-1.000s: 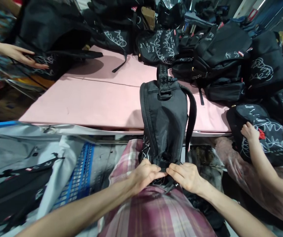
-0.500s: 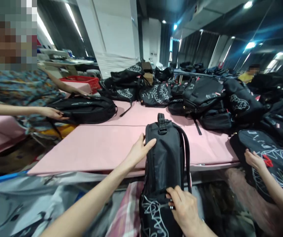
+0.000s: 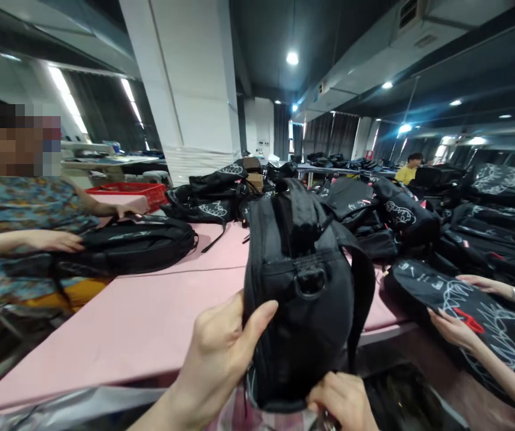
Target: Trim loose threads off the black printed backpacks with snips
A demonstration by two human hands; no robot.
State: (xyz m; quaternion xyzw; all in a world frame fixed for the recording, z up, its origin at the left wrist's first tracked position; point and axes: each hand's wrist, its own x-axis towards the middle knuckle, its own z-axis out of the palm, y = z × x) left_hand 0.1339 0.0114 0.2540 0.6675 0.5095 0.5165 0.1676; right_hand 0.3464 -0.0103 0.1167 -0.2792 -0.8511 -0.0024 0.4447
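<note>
A black backpack (image 3: 302, 341) stands close in front of me, its end with a metal D-ring (image 3: 310, 282) and a webbing handle (image 3: 299, 209) facing up at the camera. My left hand (image 3: 221, 341) grips its left edge, thumb on the front and fingers behind. At the lower right, my right hand (image 3: 344, 398) is closed on the bag's lower edge; its fingertips are partly hidden. A black shoulder strap (image 3: 365, 281) hangs down the bag's right side. The bag's lower part is out of view.
A pink-covered table (image 3: 158, 317) spans the front. At left a co-worker handles a black backpack (image 3: 140, 242). To the right another person's hands (image 3: 457, 329) rest on a black bag (image 3: 499, 335) with white line drawings. Piled bags (image 3: 351, 203) and a red crate (image 3: 145, 194) stand behind.
The backpack has tipped toward me and come nearer, its top end now large in view. My right hand went from its front to its lower edge. My view has tilted up.
</note>
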